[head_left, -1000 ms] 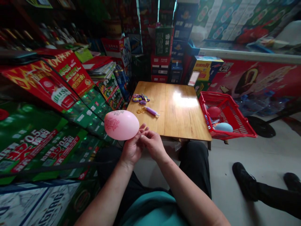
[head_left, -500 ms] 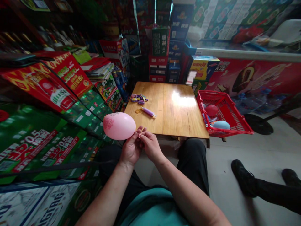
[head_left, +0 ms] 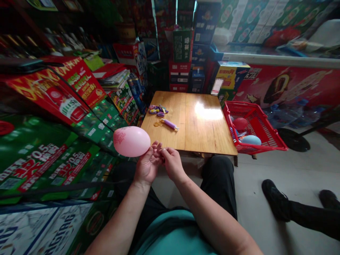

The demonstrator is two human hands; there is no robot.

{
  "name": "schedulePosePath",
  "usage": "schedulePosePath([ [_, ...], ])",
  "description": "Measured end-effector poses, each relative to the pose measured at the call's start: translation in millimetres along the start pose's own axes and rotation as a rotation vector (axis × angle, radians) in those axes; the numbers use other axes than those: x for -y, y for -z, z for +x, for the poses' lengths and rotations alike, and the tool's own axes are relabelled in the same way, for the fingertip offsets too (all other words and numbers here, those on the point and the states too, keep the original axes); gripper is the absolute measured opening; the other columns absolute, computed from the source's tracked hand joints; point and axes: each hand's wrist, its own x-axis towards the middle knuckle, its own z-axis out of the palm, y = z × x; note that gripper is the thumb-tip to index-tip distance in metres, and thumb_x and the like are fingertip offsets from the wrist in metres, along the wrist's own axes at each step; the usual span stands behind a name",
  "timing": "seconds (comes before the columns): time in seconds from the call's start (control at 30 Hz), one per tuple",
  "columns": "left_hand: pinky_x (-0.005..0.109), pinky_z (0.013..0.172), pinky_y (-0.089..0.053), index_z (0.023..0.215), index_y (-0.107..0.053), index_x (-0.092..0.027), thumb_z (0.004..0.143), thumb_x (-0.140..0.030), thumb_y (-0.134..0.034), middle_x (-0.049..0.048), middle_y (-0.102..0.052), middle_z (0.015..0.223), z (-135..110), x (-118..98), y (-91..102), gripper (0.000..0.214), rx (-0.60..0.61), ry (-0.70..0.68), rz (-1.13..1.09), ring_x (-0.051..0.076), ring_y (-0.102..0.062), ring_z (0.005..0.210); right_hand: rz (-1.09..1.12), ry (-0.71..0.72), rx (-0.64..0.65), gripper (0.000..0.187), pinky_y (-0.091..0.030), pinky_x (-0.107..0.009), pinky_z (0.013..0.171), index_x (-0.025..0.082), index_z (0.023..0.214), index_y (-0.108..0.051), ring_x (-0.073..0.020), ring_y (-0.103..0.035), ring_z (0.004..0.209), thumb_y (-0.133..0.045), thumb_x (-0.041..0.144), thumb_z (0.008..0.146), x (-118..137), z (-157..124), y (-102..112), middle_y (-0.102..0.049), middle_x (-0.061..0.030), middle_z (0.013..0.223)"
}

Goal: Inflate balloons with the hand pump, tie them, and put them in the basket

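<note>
An inflated pink balloon with red print points left, its neck at my left hand. That hand is closed on the neck between thumb and fingers. Close against it, my right hand makes a pinch; whatever lies between its fingertips is too small and covered to make out. Beyond the hands, on the wooden table, lies a purple balloon pump. Several yellowish rubber bands are beside its left end. Farther back sits a small pile of uninflated balloons, mostly purple and yellow.
A red basket right of the table holds a red balloon and a light blue balloon. Stacked green drink cartons crowd the left side. Another person's black shoe rests on the floor at right.
The pink balloon has shifted slightly left with my left hand. My right fingertips have drawn a little right, and the pale tip seen between them is now hidden.
</note>
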Motion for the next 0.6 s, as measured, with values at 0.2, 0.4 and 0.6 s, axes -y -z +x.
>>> schedulePosePath([
  [0.2,0.028,0.085,-0.059,0.091,-0.078,-0.017,0.076,-0.026,-0.082,0.0093,-0.069,0.129,-2.0,3.3,2.5,0.018,-0.061,-0.055,0.109,0.024,-0.067,0.114,-0.121,-0.009,0.086,0.034,-0.039,-0.020,0.046,0.015,0.081,-0.069,-0.0098,-0.052,0.050,-0.073,0.049,0.080,5.4,-3.3,-3.3,-0.065,-0.0007,0.064],
  [0.4,0.031,0.099,-0.053,0.096,-0.078,-0.018,0.076,-0.026,-0.082,0.0071,-0.068,0.129,-1.8,7.7,7.1,0.021,-0.093,-0.007,0.024,0.024,-0.062,0.121,-0.284,0.071,-0.008,0.028,-0.042,-0.022,0.051,0.017,0.067,-0.063,-0.0119,-0.053,0.052,-0.066,0.040,0.083,0.6,0.4,-8.4,-0.064,-0.0002,0.060],
  [0.6,0.024,0.086,-0.054,0.112,-0.073,-0.021,0.083,-0.028,-0.077,0.0054,-0.073,0.116,-8.2,14.7,16.2,0.030,-0.047,0.152,0.020,0.015,-0.068,0.102,-0.658,0.158,-0.103,0.023,-0.045,-0.023,0.062,0.018,0.072,-0.068,-0.0152,-0.062,0.066,-0.059,0.033,0.087,0.2,12.0,2.5,-0.069,-0.0018,0.069],
])
